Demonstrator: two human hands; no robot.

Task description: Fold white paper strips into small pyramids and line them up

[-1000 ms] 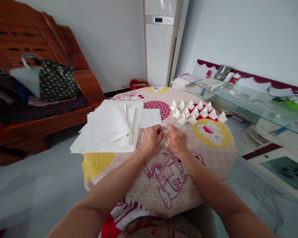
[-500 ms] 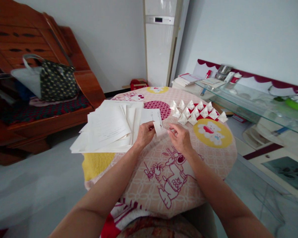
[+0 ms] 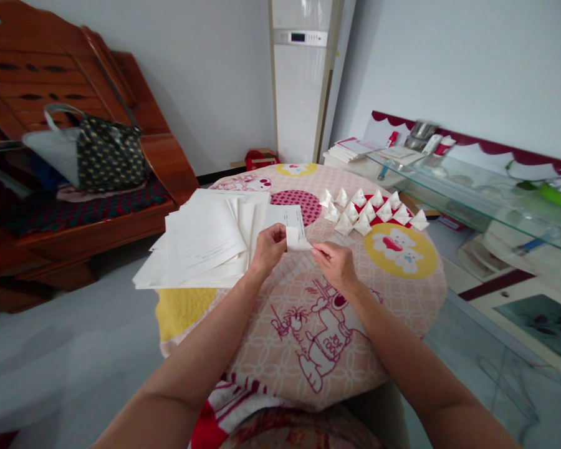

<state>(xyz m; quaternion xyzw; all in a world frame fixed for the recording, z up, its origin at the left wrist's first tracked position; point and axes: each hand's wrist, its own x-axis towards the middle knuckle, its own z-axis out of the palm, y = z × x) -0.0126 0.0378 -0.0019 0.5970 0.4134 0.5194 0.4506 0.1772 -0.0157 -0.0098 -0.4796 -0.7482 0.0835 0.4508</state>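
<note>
Paper strip (image 3: 299, 242) question: where's it sitting, and what are the hands doing? I'm reading left to right.

Okay, so on the left a messy paper stack (image 3: 201, 243) is lying on the tablecloth (image 3: 402, 312), sheets fanning over each other. Just right of that, the left hand (image 3: 268, 251) is pinching the strip's left end, thumb against curled fingers, with hardly any gap showing. The strip itself is stretching between the two hands, above the cloth, and a small printed sheet (image 3: 283, 215) is lying just behind it.

And the right hand (image 3: 335, 263)?

It's nipping the right end, fingertips together; how hard it's squeezing, I can't tell. Past it, little folded paper pieces (image 3: 362, 224) are standing in a cluster.

How are you rating the feel?

I'm guessing super light, bendy, not really slippery, but creasing or tearing easily if anyone's yanking. I'm voting for a gentle fingertip pinch at both ends, leaving the middle alone.
</note>
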